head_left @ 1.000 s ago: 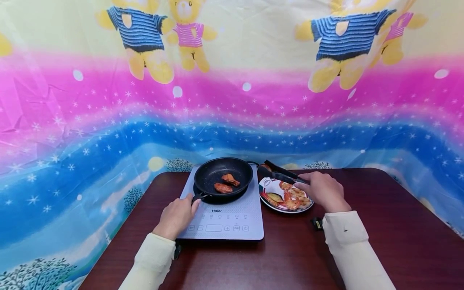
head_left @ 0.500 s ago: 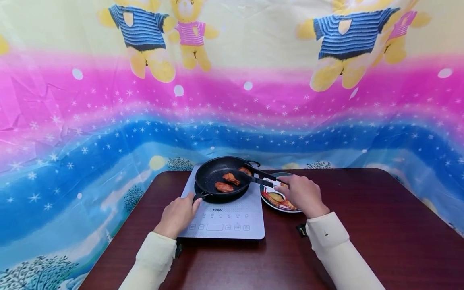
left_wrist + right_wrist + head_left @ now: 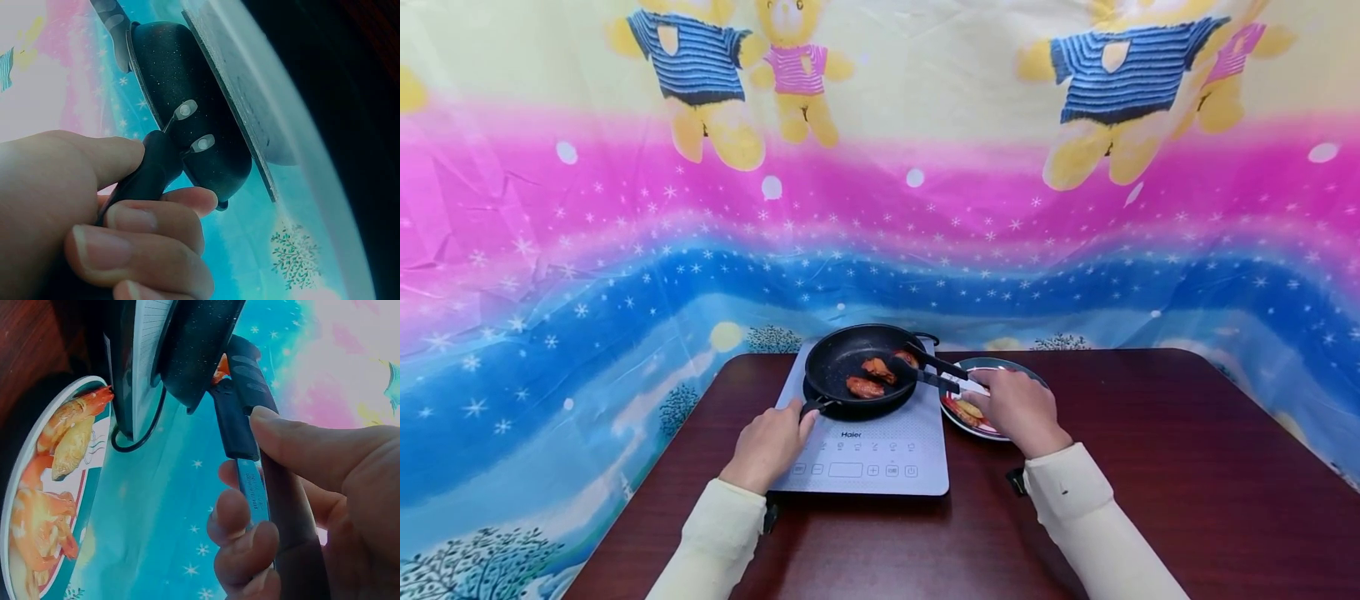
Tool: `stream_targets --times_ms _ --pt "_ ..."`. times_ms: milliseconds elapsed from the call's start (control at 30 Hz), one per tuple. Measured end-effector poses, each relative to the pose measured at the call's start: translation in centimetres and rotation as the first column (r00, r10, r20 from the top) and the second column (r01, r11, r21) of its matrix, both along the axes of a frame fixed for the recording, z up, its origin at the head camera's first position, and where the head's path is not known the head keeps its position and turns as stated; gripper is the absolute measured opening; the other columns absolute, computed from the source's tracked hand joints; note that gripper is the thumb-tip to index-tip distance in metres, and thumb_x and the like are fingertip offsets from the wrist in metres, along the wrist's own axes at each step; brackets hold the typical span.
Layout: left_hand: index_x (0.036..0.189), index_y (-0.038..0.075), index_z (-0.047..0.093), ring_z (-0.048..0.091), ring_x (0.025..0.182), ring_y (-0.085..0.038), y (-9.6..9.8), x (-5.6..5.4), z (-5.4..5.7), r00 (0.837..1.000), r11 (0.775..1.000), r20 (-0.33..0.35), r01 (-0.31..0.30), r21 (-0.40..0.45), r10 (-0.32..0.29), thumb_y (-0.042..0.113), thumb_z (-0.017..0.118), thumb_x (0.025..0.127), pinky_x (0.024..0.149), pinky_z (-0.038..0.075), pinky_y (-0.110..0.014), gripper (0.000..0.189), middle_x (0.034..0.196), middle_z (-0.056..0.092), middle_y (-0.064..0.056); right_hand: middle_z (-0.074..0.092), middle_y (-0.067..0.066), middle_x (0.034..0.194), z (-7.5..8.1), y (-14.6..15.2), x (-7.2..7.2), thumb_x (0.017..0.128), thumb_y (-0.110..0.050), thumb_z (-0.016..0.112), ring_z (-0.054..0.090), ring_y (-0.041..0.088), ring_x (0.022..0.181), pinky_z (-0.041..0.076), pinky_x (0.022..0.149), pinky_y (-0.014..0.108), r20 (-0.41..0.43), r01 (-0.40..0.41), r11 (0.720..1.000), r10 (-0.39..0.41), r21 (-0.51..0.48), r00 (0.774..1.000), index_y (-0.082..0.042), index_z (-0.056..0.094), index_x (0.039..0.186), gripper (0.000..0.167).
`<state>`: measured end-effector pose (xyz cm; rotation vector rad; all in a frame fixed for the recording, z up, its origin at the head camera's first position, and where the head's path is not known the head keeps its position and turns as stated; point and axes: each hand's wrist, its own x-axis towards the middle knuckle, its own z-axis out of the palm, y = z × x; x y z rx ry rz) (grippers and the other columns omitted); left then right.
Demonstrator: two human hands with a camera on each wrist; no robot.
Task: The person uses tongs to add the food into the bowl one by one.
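1. Frying pan (image 3: 848, 357) sits on the cooktop (image 3: 887, 458), left of the plate (image 3: 1000, 363); left hand (image 3: 767, 446) grips its handle (image 3: 156, 159) — hold that level.
2. Right hand (image 3: 1021, 408) grasps the tongs (image 3: 938, 381), tips at the pan's right side.
3. Work low and gently — whether the far-right food piece (image 3: 906, 357) is pinched is hard to tell.

Makeshift cooking corner, home or studio indistinguishable — dark wood-look table (image 3: 985, 542) at 6 o'clock in the head view, bearing portable Haier cooker (image 3: 887, 454) with black frying pan (image 3: 835, 358); plate (image 3: 97, 442) between 4 and 5 o'clock; teddy-bear-printed fabric backdrop (image 3: 880, 208) — creased, 12 o'clock
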<state>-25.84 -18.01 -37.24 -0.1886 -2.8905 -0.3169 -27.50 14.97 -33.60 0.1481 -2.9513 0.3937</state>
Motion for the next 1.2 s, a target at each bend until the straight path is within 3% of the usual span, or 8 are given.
stream_targets --times_ms 300,533,733,867,1067,1200 --pt "0.1 0.005 0.059 0.055 0.057 -0.021 0.1 0.1 0.2 1.0 1.0 0.003 0.007 0.005 -0.007 0.033 0.056 0.098 0.053 0.045 -0.041 0.028 0.066 0.054 -0.008 0.064 0.017 0.118 0.5 -0.7 0.5 0.086 -0.044 0.07 0.061 0.029 0.082 0.049 0.062 0.048 0.053 0.047 0.999 -0.048 0.019 0.997 -0.02 0.059 0.135 0.055" --pt "0.104 0.004 0.06 0.057 0.059 -0.021 0.1 0.1 0.1 1.0 1.0 0.015 -0.002 0.002 0.002 0.034 0.056 0.098 0.056 0.047 -0.041 0.031 0.069 0.057 -0.009 0.066 0.016 0.115 0.5 -1.0 0.5 0.087 -0.043 0.069 0.061 0.027 0.076 0.048 0.059 0.045 0.046 0.051 0.999 -0.052 0.02 0.998 -0.019 0.059 0.134 0.054" --pt "0.101 0.005 0.059 0.054 0.057 -0.021 0.0 0.0 0.0 1.0 1.0 0.009 -0.001 0.008 0.001 0.034 0.056 0.098 0.054 0.046 -0.041 0.03 0.067 0.054 -0.008 0.064 0.017 0.12 0.6 -0.9 0.5 0.086 -0.043 0.07 0.061 0.029 0.083 0.05 0.064 0.048 0.053 0.071 0.997 -0.071 0.014 0.996 -0.018 0.058 0.135 0.056" --pt "0.101 0.005 0.059 0.055 0.057 -0.021 0.0 0.0 -0.1 1.0 1.0 0.009 0.0 0.008 0.0 0.034 0.055 0.098 0.054 0.045 -0.041 0.03 0.066 0.054 -0.008 0.063 0.019 0.12 0.8 -0.2 0.5 0.088 -0.042 0.068 0.061 0.032 0.09 0.05 0.065 0.048 0.052 0.045 0.999 -0.045 -0.004 0.998 -0.015 0.058 0.135 0.054" --pt "0.102 0.005 0.059 0.055 0.058 -0.022 0.0 0.0 -0.1 1.0 1.0 0.005 0.0 0.006 0.0 0.035 0.055 0.098 0.054 0.046 -0.042 0.031 0.066 0.054 -0.008 0.068 0.015 0.096 1.4 2.6 0.4 0.09 -0.044 0.064 0.063 0.029 0.079 0.049 0.058 0.043 0.047 -0.036 0.999 0.037 -0.037 0.998 -0.011 0.058 0.134 0.055" --pt "0.102 0.005 0.059 0.055 0.057 -0.021 0.0 0.0 0.0 1.0 1.0 0.009 -0.003 0.005 0.003 0.035 0.055 0.098 0.054 0.045 -0.041 0.031 0.066 0.054 -0.008 0.066 0.021 0.11 2.0 4.9 0.5 0.091 -0.049 0.062 0.063 0.037 0.095 0.05 0.068 0.05 0.069 -0.1 0.993 0.104 -0.054 0.992 -0.01 0.056 0.135 0.06"
